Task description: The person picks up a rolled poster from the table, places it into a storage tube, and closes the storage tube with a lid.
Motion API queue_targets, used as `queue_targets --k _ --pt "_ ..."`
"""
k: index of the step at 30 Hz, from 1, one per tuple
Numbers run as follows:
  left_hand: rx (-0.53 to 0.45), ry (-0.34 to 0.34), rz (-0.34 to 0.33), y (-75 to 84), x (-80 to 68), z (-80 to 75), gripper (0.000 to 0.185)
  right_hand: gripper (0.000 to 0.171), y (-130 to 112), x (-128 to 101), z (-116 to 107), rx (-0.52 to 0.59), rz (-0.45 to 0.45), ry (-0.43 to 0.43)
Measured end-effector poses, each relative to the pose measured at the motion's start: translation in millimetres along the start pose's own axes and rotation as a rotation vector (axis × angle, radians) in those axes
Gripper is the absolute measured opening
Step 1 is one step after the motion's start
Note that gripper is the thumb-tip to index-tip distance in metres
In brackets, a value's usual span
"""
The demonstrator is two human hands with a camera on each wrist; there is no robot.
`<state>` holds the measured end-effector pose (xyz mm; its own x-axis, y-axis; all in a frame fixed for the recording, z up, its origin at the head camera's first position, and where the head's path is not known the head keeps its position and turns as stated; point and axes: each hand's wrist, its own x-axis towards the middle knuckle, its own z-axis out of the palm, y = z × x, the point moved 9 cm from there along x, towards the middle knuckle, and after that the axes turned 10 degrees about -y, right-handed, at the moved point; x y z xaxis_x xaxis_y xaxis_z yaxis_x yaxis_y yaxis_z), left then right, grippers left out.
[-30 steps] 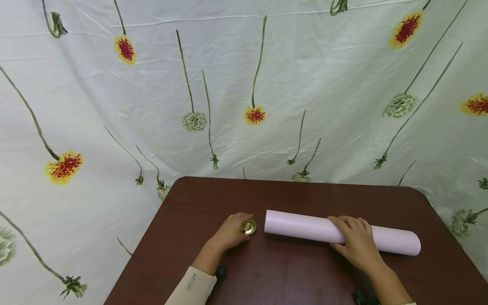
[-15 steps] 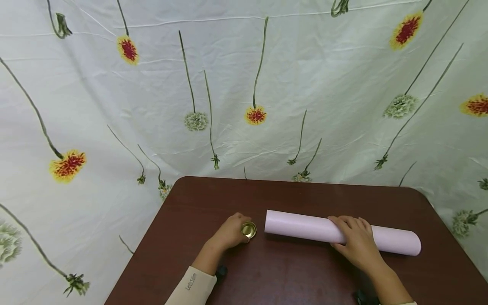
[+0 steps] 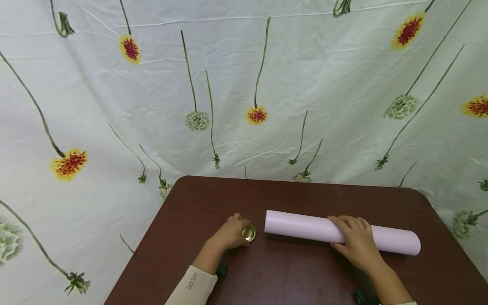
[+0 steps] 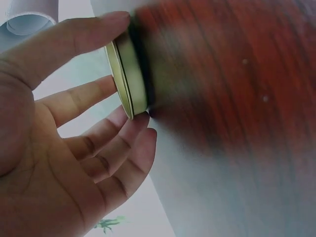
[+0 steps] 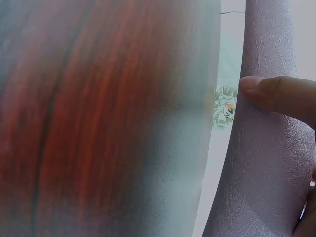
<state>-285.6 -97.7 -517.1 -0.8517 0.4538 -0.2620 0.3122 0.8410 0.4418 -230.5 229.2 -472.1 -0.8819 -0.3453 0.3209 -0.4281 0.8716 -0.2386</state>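
In the head view, my left hand (image 3: 230, 232) holds a small, round, shallow gold-coloured tin (image 3: 249, 233) by its side, left of the tabletop's middle. The left wrist view has the tin (image 4: 129, 74) between thumb and fingers, its rim facing the palm and its other side close to the wood. To the right lies a long pale pink roll (image 3: 301, 225) with a finely creased surface. My right hand (image 3: 356, 243) grips this roll near its middle, fingers over the top and thumb on the near side. In the right wrist view, the thumb presses the roll (image 5: 266, 163).
Both hands work over a dark reddish-brown table (image 3: 289, 279) with rounded far corners. Behind it hangs a pale cloth (image 3: 228, 140) printed with flowers. The roll's left end points toward the tin, with a narrow gap between them.
My left hand has shifted the gold tin slightly toward me, and its fingertips have moved with it. The right hand and the pink roll have stayed in place.
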Motion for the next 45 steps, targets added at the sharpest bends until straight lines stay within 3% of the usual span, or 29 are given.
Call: queue_targets --k 10,31,45 --pt "-0.145 0.012 0.027 -6.6 -3.1 -5.3 0.064 0.084 0 0 0 0.002 0.009 -0.001" --pt "-0.412 0.120 0.045 -11.8 -9.1 -17.8 0.057 0.085 -2 1 -3 0.012 0.006 0.019" --pt "-0.505 0.151 0.070 -4.7 -14.4 -25.7 0.049 0.085 -3 3 -3 0.021 0.005 0.020"
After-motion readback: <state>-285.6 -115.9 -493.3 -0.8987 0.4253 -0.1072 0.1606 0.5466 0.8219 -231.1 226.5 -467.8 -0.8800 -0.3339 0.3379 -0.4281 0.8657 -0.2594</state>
